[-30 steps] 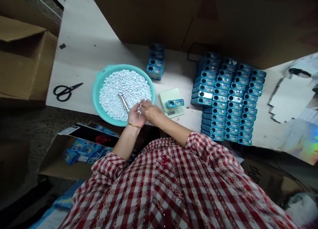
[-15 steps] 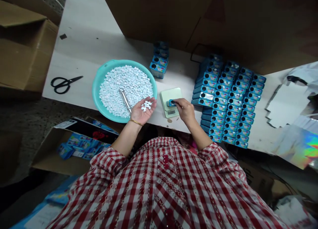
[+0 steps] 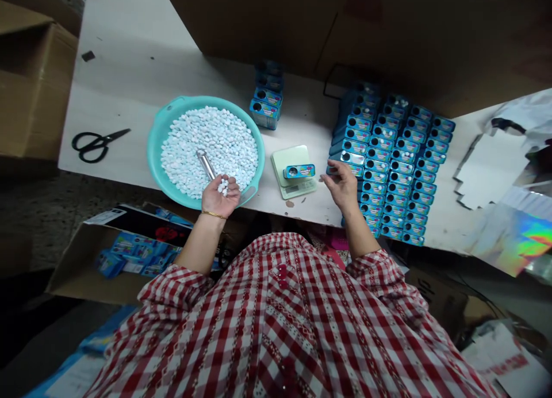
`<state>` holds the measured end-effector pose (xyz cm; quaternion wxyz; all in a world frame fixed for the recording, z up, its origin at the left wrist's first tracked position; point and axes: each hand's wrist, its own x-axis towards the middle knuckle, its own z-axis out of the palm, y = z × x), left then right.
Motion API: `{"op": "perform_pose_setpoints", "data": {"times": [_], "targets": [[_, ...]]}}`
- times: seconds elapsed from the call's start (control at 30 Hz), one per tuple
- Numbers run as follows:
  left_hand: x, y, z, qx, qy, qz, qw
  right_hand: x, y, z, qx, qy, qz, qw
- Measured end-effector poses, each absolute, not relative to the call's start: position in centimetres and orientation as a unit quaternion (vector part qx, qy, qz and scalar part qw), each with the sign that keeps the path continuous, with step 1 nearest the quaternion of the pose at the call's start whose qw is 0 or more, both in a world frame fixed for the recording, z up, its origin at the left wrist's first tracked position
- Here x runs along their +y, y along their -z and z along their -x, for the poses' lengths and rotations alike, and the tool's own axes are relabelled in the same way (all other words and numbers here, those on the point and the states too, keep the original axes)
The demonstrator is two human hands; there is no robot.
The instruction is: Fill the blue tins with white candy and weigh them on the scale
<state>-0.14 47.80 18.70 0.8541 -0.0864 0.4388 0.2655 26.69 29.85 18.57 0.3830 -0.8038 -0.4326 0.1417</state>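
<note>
My left hand (image 3: 221, 195), palm up with curled fingers, holds several small white candies (image 3: 223, 187) over the near rim of a turquoise basin (image 3: 152, 150). More white candies (image 3: 215, 139) fill the basin, and a metal scoop (image 3: 206, 164) lies among them. A small blue box (image 3: 299, 171) with a round hole at one end rests on a pale green scale (image 3: 290, 155). To the right of the scale is my right hand (image 3: 344, 185), its thumb and fingers apart and nothing between them. It is beside the front boxes of the blue rows (image 3: 374, 166).
Black scissors (image 3: 99, 144) lie left of the basin. A short row of blue boxes (image 3: 264, 115) stands behind the scale. Along the back is a large cardboard box (image 3: 276, 30). An open carton (image 3: 81, 271) with blue packs sits below the table edge. White cut-out card (image 3: 491, 171) lies far right.
My right hand has let go of the blue box on the scale and moved right. My left hand has drawn back left over the basin, its fingers curling more around the candies.
</note>
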Motion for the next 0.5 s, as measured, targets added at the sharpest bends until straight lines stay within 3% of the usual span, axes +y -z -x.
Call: {"op": "perform_pose_setpoints", "data": {"times": [0.37, 0.5], "targets": [[47.7, -18.8, 0.0, 0.485, -0.261, 0.063, 0.832, 33.7, -18.5, -24.9, -0.604, -0.159, 0.77, 0.132], [48.3, -19.3, 0.3, 0.486, -0.273, 0.064, 0.828, 37.7, -18.6, -28.2, -0.616, -0.127, 0.769, 0.114]]}}
